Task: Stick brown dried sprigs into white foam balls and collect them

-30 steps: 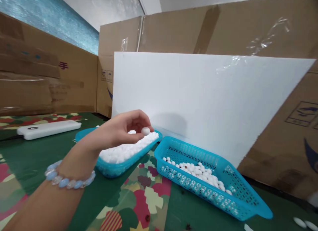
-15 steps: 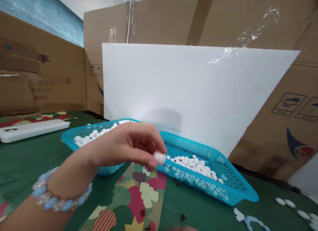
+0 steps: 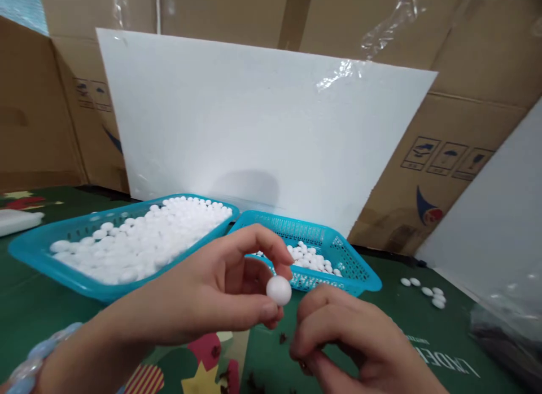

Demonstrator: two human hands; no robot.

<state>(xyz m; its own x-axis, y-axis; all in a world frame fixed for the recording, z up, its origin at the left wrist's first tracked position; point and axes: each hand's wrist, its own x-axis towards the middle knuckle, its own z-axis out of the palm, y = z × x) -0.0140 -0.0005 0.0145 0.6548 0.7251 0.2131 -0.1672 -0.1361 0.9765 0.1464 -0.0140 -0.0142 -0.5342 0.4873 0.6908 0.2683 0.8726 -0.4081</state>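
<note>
Between its thumb and fingertips my left hand [image 3: 228, 287] pinches a small white ball [image 3: 278, 291]. A beaded bracelet [image 3: 40, 354] circles that wrist. Just to the right, my right hand [image 3: 353, 337] is closed, thumb against fingers, with a small dark brown piece [image 3: 304, 367] partly showing at the tips. The two hands are close but apart. Behind my left forearm sits a blue basket [image 3: 38, 264] heaped with white balls [image 3: 148, 241]. A second blue basket [image 3: 359, 270], behind my hands, holds fewer white balls [image 3: 311, 258].
Several dark brown bits [image 3: 283, 338] lie on the green table covering [image 3: 271, 354]. White oval pieces [image 3: 434, 292] are scattered at the right, near a clear plastic bag [image 3: 503, 326]. A white board [image 3: 245, 117] leans against cardboard boxes [image 3: 381, 196] at the back.
My right hand has risen into view beside the left, pinching a small piece. The left hand still holds the white ball. The view has shifted right and down.
</note>
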